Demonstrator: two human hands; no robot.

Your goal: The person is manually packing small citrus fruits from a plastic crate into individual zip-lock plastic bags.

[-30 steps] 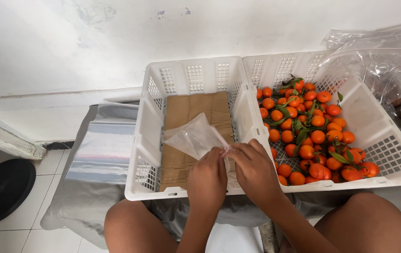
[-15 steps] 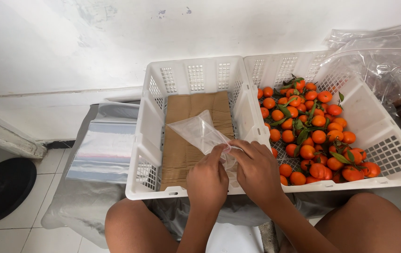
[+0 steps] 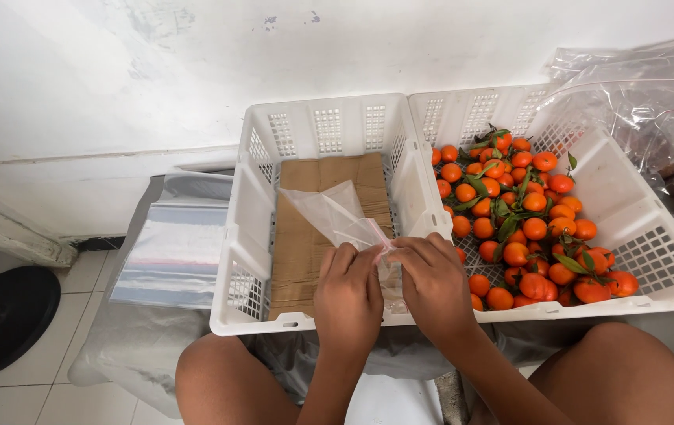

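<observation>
- so both hands sit low in the middle of the frame, left hand (image 3: 347, 295) and right hand (image 3: 433, 285), fingertips pinched together on the mouth edge of a small clear plastic bag (image 3: 337, 214)
- the bag fans out up and to the left from the pinch, hanging over the left crate (image 3: 252, 212), which is lined with brown cardboard (image 3: 297, 244)
- looks empty as far as I can tell, so basically weightless, super floppy and probably a bit slick; I'd guess the two layers cling together, so the place to grip is right at the rim, one layer per hand, rubbing them apart
- thin film like that likely tears or stretches if yanked, gentle pull only
- right crate (image 3: 651, 260), centre right of the frame, is full of small orange mandarins (image 3: 522, 212) with green leaves, touching each other in a loose heap
- stack of flat clear bags (image 3: 175, 248) lies at the left, just beside the left crate
- upper right corner has bigger plastic bags (image 3: 644, 94) with something dark inside, can't tell what
</observation>
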